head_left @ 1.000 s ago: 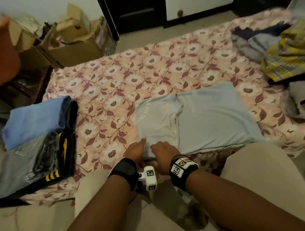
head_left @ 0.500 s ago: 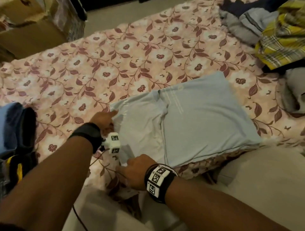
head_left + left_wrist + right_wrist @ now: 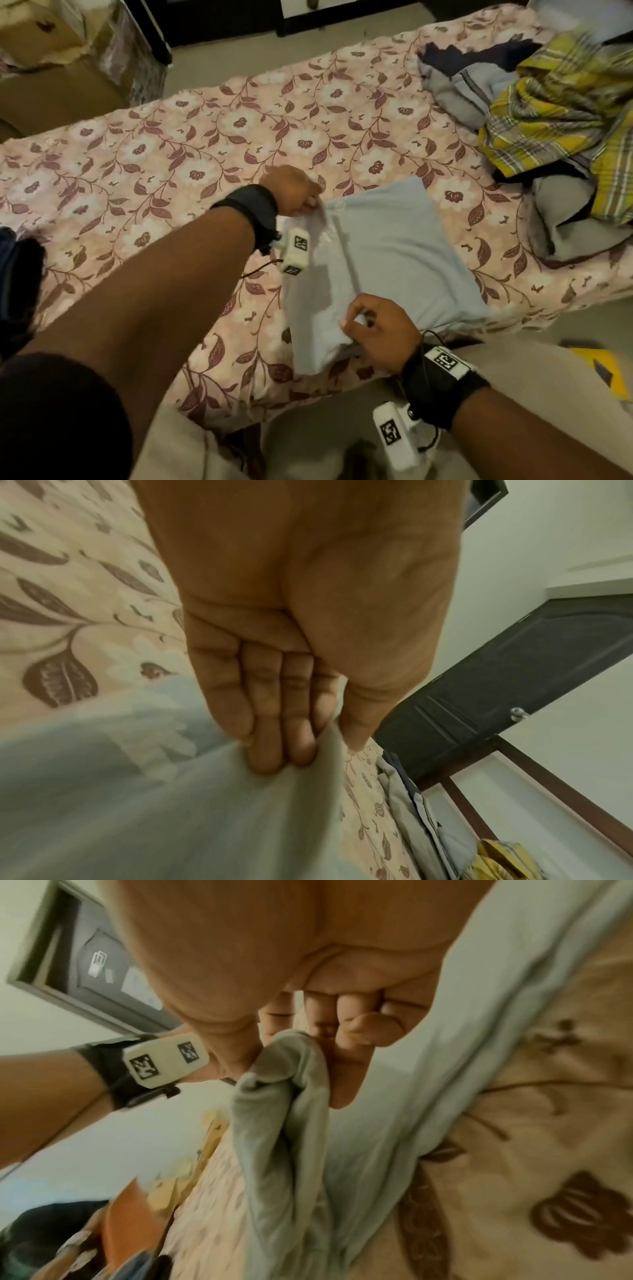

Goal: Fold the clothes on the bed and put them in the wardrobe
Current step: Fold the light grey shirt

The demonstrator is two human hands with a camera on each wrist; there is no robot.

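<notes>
A pale blue T-shirt (image 3: 394,260) lies partly folded on the floral bedsheet (image 3: 205,144), near the bed's front edge. My left hand (image 3: 310,202) pinches the shirt's far left corner; in the left wrist view the cloth (image 3: 171,804) is caught between fingers and thumb of that hand (image 3: 329,739). My right hand (image 3: 356,325) pinches the shirt's near left corner, lifted slightly off the bed. The right wrist view shows bunched cloth (image 3: 284,1091) held by the thumb and fingers of the right hand (image 3: 291,1053). The left part of the shirt is raised between both hands.
A heap of unfolded clothes, with a yellow checked garment (image 3: 555,116) and grey pieces (image 3: 455,92), covers the bed's right end. Dark folded clothes (image 3: 17,270) show at the left edge. Cardboard boxes (image 3: 51,51) stand behind the bed; a dark wardrobe door (image 3: 496,696) is beyond.
Both hands took hold of the shirt's left edge and spread apart: the left hand went to the far corner, the right stayed at the near corner. The left flap is lifting rightward.
</notes>
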